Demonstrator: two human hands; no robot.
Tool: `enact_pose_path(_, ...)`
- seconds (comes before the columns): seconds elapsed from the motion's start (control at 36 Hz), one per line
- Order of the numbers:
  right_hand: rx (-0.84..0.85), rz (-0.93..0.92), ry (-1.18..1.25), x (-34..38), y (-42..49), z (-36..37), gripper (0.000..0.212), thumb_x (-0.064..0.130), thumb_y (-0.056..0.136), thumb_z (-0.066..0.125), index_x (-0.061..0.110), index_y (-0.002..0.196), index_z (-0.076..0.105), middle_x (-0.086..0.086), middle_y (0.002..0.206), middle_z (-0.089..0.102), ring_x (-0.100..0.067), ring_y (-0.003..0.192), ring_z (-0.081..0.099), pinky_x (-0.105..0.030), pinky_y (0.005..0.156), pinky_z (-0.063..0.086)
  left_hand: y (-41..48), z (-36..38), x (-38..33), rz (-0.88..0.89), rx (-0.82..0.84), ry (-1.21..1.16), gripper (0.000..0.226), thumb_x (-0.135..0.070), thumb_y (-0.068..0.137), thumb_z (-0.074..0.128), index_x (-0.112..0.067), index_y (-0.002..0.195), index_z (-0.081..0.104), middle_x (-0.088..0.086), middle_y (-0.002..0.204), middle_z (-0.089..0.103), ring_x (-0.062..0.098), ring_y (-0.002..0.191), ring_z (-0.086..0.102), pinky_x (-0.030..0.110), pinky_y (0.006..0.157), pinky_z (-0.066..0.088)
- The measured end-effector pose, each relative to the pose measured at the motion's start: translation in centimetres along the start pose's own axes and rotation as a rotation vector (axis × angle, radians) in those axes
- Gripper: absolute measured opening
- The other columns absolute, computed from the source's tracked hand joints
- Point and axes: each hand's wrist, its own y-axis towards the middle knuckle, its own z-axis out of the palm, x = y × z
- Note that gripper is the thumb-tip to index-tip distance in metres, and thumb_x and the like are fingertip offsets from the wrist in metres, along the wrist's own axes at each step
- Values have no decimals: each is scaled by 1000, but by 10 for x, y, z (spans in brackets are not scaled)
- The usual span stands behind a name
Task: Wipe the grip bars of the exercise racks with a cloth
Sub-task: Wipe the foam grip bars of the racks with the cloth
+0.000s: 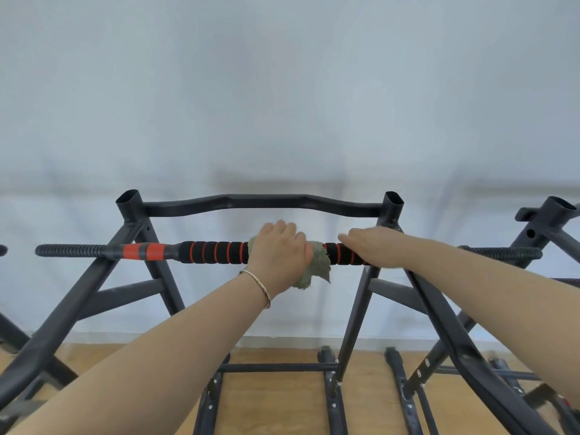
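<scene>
A black exercise rack (131,233) stands in front of me against a white wall. Across it runs a grip bar (213,252) with black foam and orange rings. My left hand (279,249), a thin bangle on its wrist, is closed around the middle of this bar with a grey-green cloth (317,265) wrapped under the palm; a corner of the cloth hangs below. My right hand (373,246) rests on the foam just to the right, fingers laid over the bar, slightly blurred. A bent black top bar (260,200) spans the rack's far posts.
A second rack (546,221) stands at the right, and part of another rack's leg (12,337) shows at the left edge. Bare threaded bar ends (69,250) stick out sideways. Rack feet rest on a wooden floor (276,400).
</scene>
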Motion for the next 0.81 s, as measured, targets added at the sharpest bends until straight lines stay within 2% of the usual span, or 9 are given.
enact_pose_path(0.08, -7, 87, 47, 14, 20, -8, 57, 48, 105, 17, 10, 78, 49, -6, 76, 53, -25, 74, 52, -40, 80, 48, 2, -1, 2, 48, 30, -45, 29, -31, 101, 32, -16, 84, 49, -1, 70, 44, 19, 60, 44, 34, 56, 41)
enact_pose_path(0.17, 71, 163, 121, 30, 36, 0, 56, 44, 103, 22, 9, 78, 58, -9, 80, 66, -25, 69, 62, -42, 84, 54, 4, 3, 4, 116, 108, -2, 19, -23, 96, 30, -15, 96, 48, 2, 77, 43, 24, 63, 46, 33, 55, 38)
enact_pose_path(0.31, 152, 226, 214, 36, 34, 3, 56, 37, 97, 24, 6, 75, 65, -9, 64, 72, -24, 50, 63, -38, 81, 57, 8, 0, 0, 85, 55, 0, 57, -25, 90, -2, -12, 98, 53, -1, 72, 41, 23, 62, 46, 31, 56, 36)
enact_pose_path(0.44, -59, 183, 14, 40, 28, 15, 34, 26, 91, 33, 11, 73, 57, -3, 66, 68, -23, 55, 59, -31, 65, 49, 8, -5, 3, 157, 165, 32, 10, -17, 93, 42, -14, 102, 45, 2, 76, 41, 25, 66, 53, 32, 58, 45)
enact_pose_path(0.5, -175, 129, -102, 38, 25, 20, 6, 9, 88, 42, 11, 83, 45, -4, 70, 54, -25, 64, 51, -29, 54, 36, 7, -7, 3, 146, 166, 41, 17, -24, 94, 42, -12, 105, 49, 0, 74, 41, 24, 63, 52, 30, 54, 40)
enact_pose_path(0.61, -320, 146, -226, 37, 19, 42, 28, -2, 74, 60, 14, 74, 37, 1, 55, 35, -22, 50, 37, -23, 47, 23, 6, -1, 12, 179, 154, 60, 28, -19, 97, 32, -13, 121, 46, 1, 75, 41, 25, 64, 52, 30, 58, 45)
enact_pose_path(0.67, -550, 128, -248, 34, 17, 60, 30, 3, 71, 64, 16, 61, 39, 1, 48, 32, -21, 42, 28, -24, 45, 26, 8, 4, 25, 252, 156, 84, 35, -19, 99, 32, -18, 134, 39, 1, 78, 42, 26, 67, 56, 33, 61, 50)
enact_pose_path(0.75, -783, 104, -216, 30, 16, 77, 33, 22, 96, 41, 18, 64, 44, 1, 56, 37, -23, 52, 35, -36, 53, 32, 9, 10, 44, 216, 141, 103, 61, -25, 91, 5, -20, 135, 47, 0, 79, 48, 25, 65, 54, 27, 52, 38)
enact_pose_path(0.81, -800, 105, -222, 31, 18, 77, 37, 29, 100, 31, 17, 69, 47, 2, 61, 41, -22, 57, 38, -37, 58, 31, 8, 7, 45, 183, 160, 121, 57, -24, 91, 10, -18, 131, 50, -1, 78, 51, 23, 64, 53, 26, 47, 30)
